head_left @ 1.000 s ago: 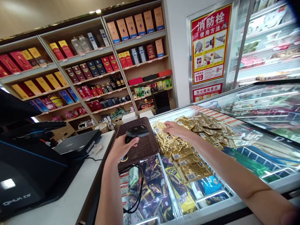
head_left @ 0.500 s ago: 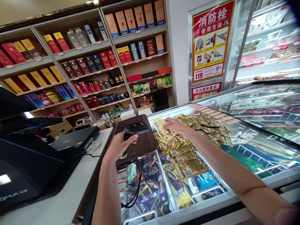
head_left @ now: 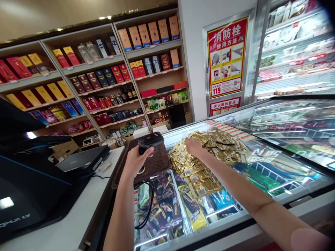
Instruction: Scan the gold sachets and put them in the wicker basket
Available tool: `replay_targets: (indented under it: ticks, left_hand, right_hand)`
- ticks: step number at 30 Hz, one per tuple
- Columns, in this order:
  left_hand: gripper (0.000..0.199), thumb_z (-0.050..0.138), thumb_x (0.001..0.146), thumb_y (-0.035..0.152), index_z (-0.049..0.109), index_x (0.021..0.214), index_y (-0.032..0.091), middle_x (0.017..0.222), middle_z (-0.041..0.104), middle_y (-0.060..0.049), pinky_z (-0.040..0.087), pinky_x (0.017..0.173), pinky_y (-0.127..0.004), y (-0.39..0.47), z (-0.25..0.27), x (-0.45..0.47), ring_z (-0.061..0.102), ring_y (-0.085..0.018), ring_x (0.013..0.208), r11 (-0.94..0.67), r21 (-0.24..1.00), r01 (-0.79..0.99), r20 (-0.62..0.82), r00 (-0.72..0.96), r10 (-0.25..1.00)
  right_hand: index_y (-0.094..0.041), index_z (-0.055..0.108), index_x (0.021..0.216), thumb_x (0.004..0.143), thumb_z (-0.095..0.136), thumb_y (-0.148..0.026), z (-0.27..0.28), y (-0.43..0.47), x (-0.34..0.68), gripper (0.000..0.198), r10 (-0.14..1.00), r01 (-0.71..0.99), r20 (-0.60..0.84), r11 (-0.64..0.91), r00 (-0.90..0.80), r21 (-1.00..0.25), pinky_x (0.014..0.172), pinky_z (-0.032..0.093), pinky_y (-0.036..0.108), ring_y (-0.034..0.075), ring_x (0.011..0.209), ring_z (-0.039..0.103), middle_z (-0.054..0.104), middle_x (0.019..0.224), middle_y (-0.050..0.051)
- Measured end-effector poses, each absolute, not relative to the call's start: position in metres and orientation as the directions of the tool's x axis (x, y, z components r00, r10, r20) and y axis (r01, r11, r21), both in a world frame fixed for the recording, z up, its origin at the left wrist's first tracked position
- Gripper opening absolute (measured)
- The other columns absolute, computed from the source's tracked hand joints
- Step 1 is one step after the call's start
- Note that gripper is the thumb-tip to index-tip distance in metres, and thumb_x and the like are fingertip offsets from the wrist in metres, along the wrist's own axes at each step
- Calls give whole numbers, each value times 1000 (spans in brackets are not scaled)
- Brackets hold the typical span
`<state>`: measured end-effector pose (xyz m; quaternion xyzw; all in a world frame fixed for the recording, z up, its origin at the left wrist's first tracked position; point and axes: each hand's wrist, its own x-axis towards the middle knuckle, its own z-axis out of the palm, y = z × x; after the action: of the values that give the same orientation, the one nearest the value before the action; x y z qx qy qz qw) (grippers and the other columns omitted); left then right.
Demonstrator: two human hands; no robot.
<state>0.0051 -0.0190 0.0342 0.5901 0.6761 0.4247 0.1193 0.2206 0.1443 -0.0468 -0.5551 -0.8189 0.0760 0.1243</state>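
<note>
The left grip (head_left: pixel 135 161) clasps the scanner (head_left: pixel 151 140) below its head.

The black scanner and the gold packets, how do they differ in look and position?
The black scanner is dark and rigid-looking; the gold packets are shiny and crinkled. The black scanner is a single item, while the gold packets are many, heaped together. The black scanner is held up in the left hand; the gold packets lie spread over the freezer. Each has a hand at it, the right hand being at the packets.

Left hand (head_left: pixel 135 160) holds a black scanner (head_left: pixel 151 140).
</note>
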Motion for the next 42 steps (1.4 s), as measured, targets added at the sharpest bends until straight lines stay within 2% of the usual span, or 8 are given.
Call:
replay_targets:
  ticks: [5,10,20,25,29,33,37,42]
  left_hand:
    - [50,63,75,61,68,95,16,87,74,-9,47,73,-28,-9,25,40,69,-25,85,-159,766,623,430,-314,846]
    - [55,62,76,61,67,102,13,91,72,-6,46,68,-27,-31,-5,98,64,-21,82,-145,851,506,308,-256,916]
    - [43,56,87,49,58,117,19,115,63,-12,44,96,-40,-114,-66,180,57,-26,108,-247,845,474,289,-15,957]
    - [72,56,88,49,27,146,19,142,41,-18,34,109,-43,-153,-90,180,42,-27,130,-360,803,475,478,-153,865]
    - [60,46,91,54,38,136,16,134,45,-19,32,108,-49,-174,-112,119,42,-30,128,-20,637,771,612,-489,621]
    - [60,36,93,57,45,128,9,125,50,-22,31,106,-53,-192,-134,46,43,-34,124,363,414,835,664,-550,506]
    - [57,35,94,51,46,127,6,121,53,-23,37,101,-52,-199,-148,19,46,-34,121,484,343,805,637,-578,509]
    - [58,36,94,51,47,129,7,124,53,-21,35,104,-49,-197,-148,25,46,-34,121,503,343,793,633,-591,500]
  right_hand:
    - [-17,58,119,91,56,-34,-30,109,232,34,795,682,142,584,-589,-439,87,47,41,29,106,62,67,111,15]
    - [-21,38,138,72,75,-50,-48,28,255,81,517,116,209,527,-830,-842,91,50,40,26,109,60,61,123,12]
    - [-25,39,137,84,62,-34,-145,-96,282,59,822,-247,316,220,-473,-944,108,40,45,27,128,50,58,128,12]
    - [-31,43,131,84,63,-33,-153,-109,313,51,855,-295,349,244,-385,-924,92,51,41,23,100,62,62,107,6]
    - [-28,42,129,79,69,-31,-144,-76,341,57,900,-262,432,406,-51,-876,78,53,38,18,75,57,56,86,0]
    - [-20,56,99,77,68,-35,-150,-40,360,30,842,9,487,498,232,-867,81,50,40,17,73,55,55,80,2]
    - [-18,56,82,79,64,-42,-165,-30,363,25,819,160,486,459,305,-874,84,49,42,22,80,60,58,78,6]
    - [-17,53,101,80,60,-48,-170,-26,359,38,797,214,458,405,394,-889,82,52,42,23,76,63,61,81,8]
